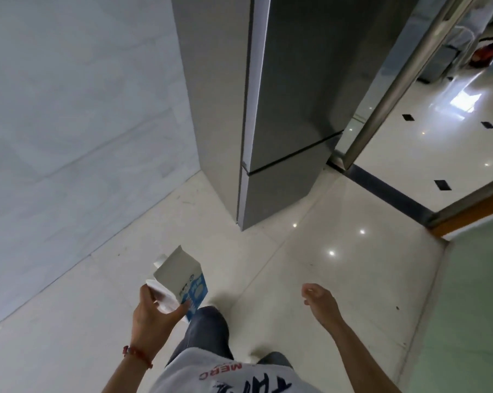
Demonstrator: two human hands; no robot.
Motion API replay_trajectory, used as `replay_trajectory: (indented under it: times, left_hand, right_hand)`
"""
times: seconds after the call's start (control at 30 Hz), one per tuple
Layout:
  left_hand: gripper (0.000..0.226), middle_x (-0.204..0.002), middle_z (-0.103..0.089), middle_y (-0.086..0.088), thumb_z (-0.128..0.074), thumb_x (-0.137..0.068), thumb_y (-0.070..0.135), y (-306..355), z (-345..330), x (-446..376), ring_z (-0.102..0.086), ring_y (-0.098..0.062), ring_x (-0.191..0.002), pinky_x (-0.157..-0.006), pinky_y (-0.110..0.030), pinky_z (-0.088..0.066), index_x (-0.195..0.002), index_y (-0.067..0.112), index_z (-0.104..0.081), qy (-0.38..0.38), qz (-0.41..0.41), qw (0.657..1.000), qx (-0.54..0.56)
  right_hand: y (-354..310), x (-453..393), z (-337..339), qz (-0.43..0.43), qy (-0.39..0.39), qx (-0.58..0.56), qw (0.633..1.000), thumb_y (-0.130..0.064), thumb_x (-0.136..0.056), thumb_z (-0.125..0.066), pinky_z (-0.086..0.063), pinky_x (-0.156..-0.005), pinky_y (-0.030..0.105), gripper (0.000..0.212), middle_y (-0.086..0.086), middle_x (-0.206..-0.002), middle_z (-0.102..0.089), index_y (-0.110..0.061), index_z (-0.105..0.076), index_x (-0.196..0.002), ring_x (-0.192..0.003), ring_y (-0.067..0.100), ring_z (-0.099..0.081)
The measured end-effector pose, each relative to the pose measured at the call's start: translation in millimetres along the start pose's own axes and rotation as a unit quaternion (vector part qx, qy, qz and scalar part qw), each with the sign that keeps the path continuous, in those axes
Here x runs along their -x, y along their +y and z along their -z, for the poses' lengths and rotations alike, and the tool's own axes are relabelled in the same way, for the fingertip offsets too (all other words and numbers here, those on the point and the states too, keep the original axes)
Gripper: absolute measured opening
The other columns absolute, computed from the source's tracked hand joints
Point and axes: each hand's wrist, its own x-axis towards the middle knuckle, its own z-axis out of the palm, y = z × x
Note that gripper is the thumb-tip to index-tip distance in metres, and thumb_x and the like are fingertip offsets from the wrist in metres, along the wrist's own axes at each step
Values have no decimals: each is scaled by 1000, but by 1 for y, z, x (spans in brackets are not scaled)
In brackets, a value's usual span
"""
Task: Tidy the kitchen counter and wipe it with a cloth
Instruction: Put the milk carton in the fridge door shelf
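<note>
Carton (180, 282) gripped in left hand (152, 316), right hand (319, 300) loosely open and empty; free hand should open fridge (282, 123), carton kept upright.

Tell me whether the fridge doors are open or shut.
Shut. Both doors of the fridge sit flush with its body, only a thin dark seam between upper and lower door, and no interior shows.

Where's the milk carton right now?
In the head view, the milk carton is held in the left hand, low and left of centre above the floor, with the closed grey fridge ahead.
</note>
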Motion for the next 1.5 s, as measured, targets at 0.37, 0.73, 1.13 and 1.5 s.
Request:
replay_trajectory:
  times: [0.37,0.73,1.13,1.5]
  left_hand:
    - [58,-96,-53,-3,-82,-61,19,99,-3,-210,-52,-26,-87,-68,-40,-53,-97,11,-37,-40,-59,997,-32]
    - [66,-109,-51,1,-82,-60,10,222,6,-313,-52,-22,-99,-79,-41,-53,-104,22,-34,-47,-144,987,50]
    - [72,-105,-55,5,-82,-59,7,241,-13,-315,-57,-25,-98,-83,-41,-52,-98,45,-36,-93,-163,980,67]
    - [78,-106,-55,12,-80,-61,3,277,-18,-302,-56,-23,-100,-86,-39,-51,-96,55,-33,-95,-218,965,113]
  right_hand:
    - [-202,-120,12,80,59,-51,994,-35,-90,-48,-35,-86,22,42,13,-122,-62,-8,-55,-121,-110,24,-57]
    - [-441,-171,67,396,417,-106,811,-49,-81,-55,-20,-112,15,78,16,-151,-24,-19,-15,-141,-138,16,-22]
    - [-453,-211,113,464,492,26,736,-44,-73,-64,-39,-106,44,99,15,-146,-9,-33,7,-142,-134,36,-24]
    - [-455,-205,117,470,502,51,724,-43,-70,-66,-47,-97,50,108,18,-143,-13,-31,13,-143,-131,37,-26]
